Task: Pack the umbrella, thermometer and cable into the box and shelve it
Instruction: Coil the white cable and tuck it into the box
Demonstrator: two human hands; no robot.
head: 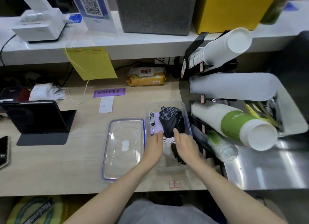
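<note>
Nearest me, my left hand and right hand had their fingers clamped on the coiled white cable, held over the clear box on the table. Beyond, the black umbrella and thermometer lay inside; the lid sat just left.
</note>
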